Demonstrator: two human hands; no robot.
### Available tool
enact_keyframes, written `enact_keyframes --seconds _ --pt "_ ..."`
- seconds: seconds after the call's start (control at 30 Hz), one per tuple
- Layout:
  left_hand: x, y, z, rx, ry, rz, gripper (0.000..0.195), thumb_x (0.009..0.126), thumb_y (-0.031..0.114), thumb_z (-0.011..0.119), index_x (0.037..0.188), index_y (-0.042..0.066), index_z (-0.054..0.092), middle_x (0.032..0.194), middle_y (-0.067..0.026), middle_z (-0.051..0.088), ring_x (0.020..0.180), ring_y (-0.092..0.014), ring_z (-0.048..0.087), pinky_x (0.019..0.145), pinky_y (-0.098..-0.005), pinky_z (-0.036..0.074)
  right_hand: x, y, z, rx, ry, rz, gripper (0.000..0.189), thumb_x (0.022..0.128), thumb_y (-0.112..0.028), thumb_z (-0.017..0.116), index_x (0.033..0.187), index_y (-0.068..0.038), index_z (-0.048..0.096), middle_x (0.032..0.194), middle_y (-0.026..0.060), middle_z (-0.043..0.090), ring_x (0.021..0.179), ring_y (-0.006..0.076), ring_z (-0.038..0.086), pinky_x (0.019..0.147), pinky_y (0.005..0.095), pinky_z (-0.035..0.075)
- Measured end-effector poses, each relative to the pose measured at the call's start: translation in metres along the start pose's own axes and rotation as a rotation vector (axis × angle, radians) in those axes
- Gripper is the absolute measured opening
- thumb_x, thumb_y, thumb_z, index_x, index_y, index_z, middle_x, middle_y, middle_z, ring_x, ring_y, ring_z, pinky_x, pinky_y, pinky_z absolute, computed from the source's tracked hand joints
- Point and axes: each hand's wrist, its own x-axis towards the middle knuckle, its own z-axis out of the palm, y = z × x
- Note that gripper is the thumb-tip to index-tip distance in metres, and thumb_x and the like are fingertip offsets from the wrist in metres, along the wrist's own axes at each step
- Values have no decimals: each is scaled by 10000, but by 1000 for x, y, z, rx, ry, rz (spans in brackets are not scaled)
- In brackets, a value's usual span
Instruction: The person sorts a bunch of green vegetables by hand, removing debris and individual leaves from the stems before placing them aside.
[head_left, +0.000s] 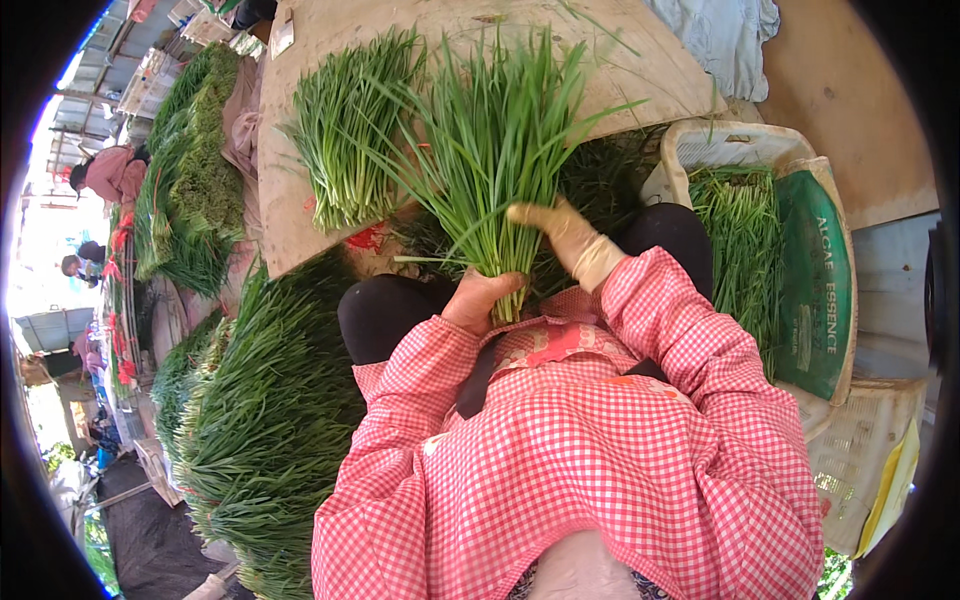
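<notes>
My left hand (484, 298) grips a bunch of green garlic chives (499, 165) low down, near the pale cut ends. The thumb lies across the stems. Higher up the same bunch, my right hand (561, 234), in a tan glove, closes around the stalks from the right; its far fingers are hidden behind the leaves. The bunch stands leaf tips away from me, between my knees, and its blades fan out over the board. Left of it, a second bundle of chives (360, 135) lies on the wooden board (637, 82).
A large pile of chives (277, 420) rises at my left. On the right stands a white plastic crate (739, 139) with chives and a green printed sheet (817, 277). Further left lie more heaped greens (202, 165), and a person in pink (112, 176) is beyond them.
</notes>
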Motion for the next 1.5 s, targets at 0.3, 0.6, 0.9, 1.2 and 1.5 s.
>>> enact_keyframes --seconds 0.3,0.6,0.9,1.2,1.5 --pt "-2 3 12 61 -45 14 428 681 19 648 1094 25 537 950 -48 588 824 -160 568 725 -283 466 64 -84 -115 -93 253 -92 244 778 -162 587 997 -53 592 1019 87 600 868 248 574 794 369 463" --pt "6 -1 10 -5 -55 26 437 724 -18 623 1143 47 516 1029 -54 579 879 -165 568 764 -294 463 2 -151 -82 -1160 526 -782 255 851 -200 562 1046 -36 555 977 73 620 878 183 575 813 315 460" --pt "31 -34 -6 178 162 18 579 683 108 759 1179 22 473 1099 -83 577 1019 -185 547 874 -302 439 -25 -15 44 -1763 -301 -582 302 741 -268 633 993 -108 582 818 82 578 843 252 573 731 352 466" --pt "49 -50 -11 605 88 380 533 656 50 752 1131 40 512 1066 -70 592 964 -178 571 834 -300 458 -18 -3 32 -1475 -210 -517 117 759 -171 613 774 -70 556 652 60 543 602 206 553 549 321 438" --pt "21 -19 11 61 49 7 441 669 -22 657 1084 31 518 940 -44 586 808 -167 579 713 -287 479 2 -34 19 -110 74 4 133 815 -190 651 739 -106 583 608 -77 474 525 31 393 496 186 337"
